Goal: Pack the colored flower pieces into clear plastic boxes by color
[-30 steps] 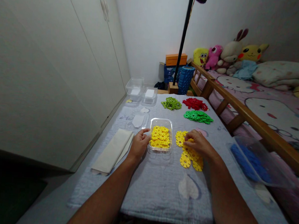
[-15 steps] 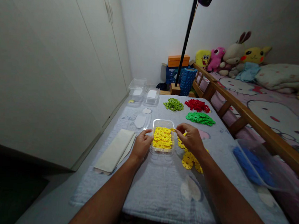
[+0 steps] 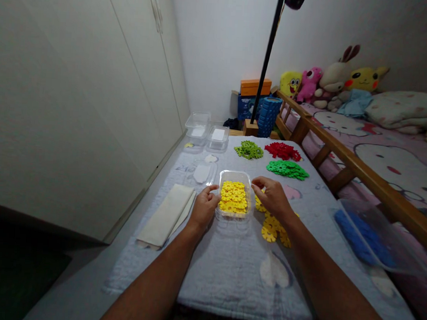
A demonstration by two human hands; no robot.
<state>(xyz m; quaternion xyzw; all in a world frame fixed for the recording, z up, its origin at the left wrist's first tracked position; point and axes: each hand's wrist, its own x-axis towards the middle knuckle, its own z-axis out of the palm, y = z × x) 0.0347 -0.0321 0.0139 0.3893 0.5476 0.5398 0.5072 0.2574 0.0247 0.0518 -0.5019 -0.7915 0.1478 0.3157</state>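
Note:
A clear plastic box (image 3: 235, 175) stands on the cloth in front of me, with yellow snowflake-shaped discs (image 3: 234, 198) stacked in overlapping rows inside. My left hand (image 3: 206, 205) grips the box's left side, its thumb and fingers closed at the wall. Just off the right rim is my right hand (image 3: 271, 197), fingers curled and fingertips together; no disc shows between them. Loose yellow discs (image 3: 270, 229) lie on the cloth beneath and beside the right hand, which partly hides them.
Piles of light green (image 3: 249, 150), red (image 3: 283, 151) and green discs (image 3: 288, 169) lie farther back. Clear containers (image 3: 198, 126) stand at the far left. A folded beige cloth (image 3: 165, 217) lies left. Blue pieces (image 3: 363, 239) fill a clear bin by the wooden bed rail (image 3: 345, 171).
The yellow disc pinched in my right hand over the rim no longer shows at its fingertips. The left hand stays at the box, and the view has shifted slightly.

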